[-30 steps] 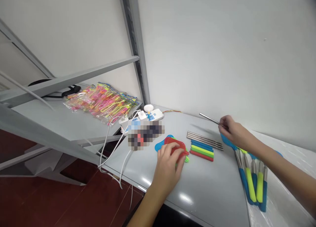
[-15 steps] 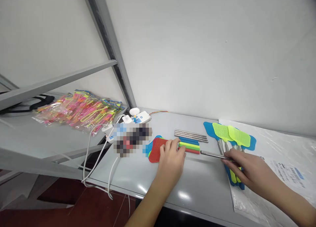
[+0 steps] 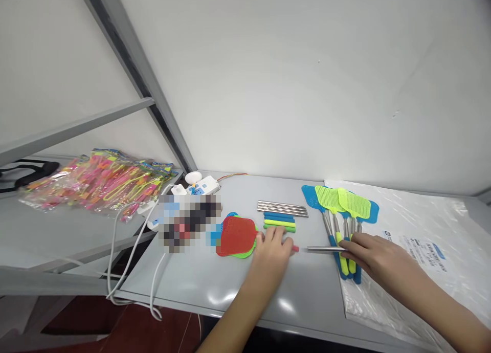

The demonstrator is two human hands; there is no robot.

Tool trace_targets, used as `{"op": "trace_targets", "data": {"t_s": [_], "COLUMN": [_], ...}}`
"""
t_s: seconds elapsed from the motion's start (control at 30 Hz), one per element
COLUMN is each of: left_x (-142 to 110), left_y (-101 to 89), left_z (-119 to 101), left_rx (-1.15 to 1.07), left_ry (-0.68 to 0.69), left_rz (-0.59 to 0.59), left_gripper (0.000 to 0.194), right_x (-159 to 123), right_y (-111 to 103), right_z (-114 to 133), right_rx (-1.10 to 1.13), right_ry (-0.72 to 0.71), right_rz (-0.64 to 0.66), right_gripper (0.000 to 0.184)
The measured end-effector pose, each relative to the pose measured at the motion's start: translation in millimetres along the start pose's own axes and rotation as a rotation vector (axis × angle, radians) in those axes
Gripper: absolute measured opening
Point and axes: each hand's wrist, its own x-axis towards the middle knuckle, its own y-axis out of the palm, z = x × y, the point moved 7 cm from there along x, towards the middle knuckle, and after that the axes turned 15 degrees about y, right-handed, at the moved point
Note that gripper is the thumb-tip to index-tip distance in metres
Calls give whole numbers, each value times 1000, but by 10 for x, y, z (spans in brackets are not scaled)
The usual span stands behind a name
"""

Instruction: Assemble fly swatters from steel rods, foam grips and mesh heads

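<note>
The red swatter head [image 3: 237, 236] lies on the worktop [image 3: 184, 286], left of the row of coloured tubes [image 3: 280, 223]. Slim metal rods [image 3: 282, 208] lie just behind that row. In front of it, the left hand [image 3: 270, 253] is closed round a red tube [image 3: 295, 248], whose end pokes out. To the row's right, the right hand [image 3: 362, 248] pinches a single rod [image 3: 324, 248], its tip just beside that tube's end. Assembled swatters [image 3: 356, 203] lie farther right of the row.
</note>
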Motion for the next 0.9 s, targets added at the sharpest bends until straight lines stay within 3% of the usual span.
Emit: {"op": "trace_targets", "data": {"t_s": [0.1,0.27,0.47,0.6,0.77,0.9], "left_x": [30,-1,-72,-118,-119,-157], "left_y": [-13,-135,-318,-413,-503,-605], "left_z": [-123,-240,-203,-189,-361,-291], "left_rx": [-38,-119,-138,-157,-263,-299], "left_ry": [44,72,13,-11,83,11], "left_rz": [-11,-5,21,20,-54,-86], "left_gripper": [11,16,18,21,16,18], "right_x": [5,28,102,152,225,345], "right_y": [28,-262,-560,-691,-713,-739], "right_z": [-18,6,115,362,830,857], "right_rx": [-63,-68,-100,-92,-45,-58], "right_ry": [-21,-79,-210,-335,-461,-413], "right_rz": [88,11,-14,-52,-29,-42], "right_gripper": [23,23,23,31,29,26]}}
